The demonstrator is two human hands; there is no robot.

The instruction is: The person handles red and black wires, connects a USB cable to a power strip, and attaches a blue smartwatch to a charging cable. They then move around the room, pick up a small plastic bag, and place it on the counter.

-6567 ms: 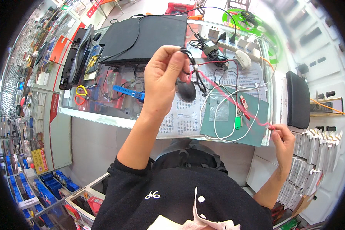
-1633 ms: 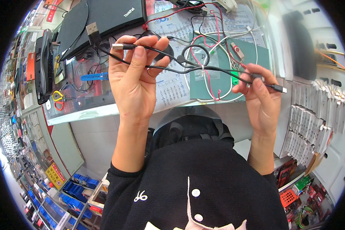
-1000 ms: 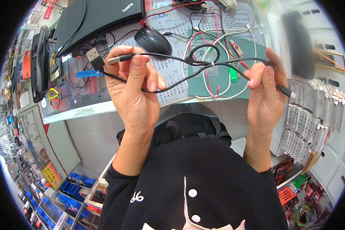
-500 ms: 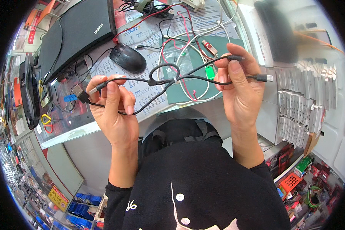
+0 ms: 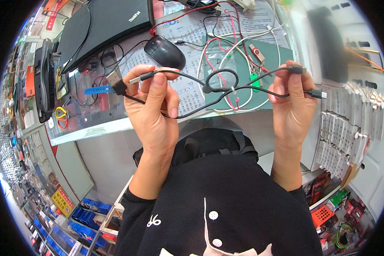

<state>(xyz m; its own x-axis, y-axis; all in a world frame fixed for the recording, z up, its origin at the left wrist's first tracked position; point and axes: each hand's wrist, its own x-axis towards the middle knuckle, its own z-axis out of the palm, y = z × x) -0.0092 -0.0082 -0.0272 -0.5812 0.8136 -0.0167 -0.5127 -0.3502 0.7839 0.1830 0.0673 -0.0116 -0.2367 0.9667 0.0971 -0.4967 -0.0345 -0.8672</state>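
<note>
Head: black cabling (image 5: 207, 88) over glass counter (image 5: 99, 116); blue bins (image 5: 83, 216) lower left.

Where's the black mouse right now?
In the head view, left of centre: the black mouse lies over the printed calendar, just beyond the left hand and near the corner of the black laptop.

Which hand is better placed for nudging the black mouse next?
Probably the left hand: it appears just below the black mouse in the picture, while the right hand is farther off. Both hold black cabling.
</note>
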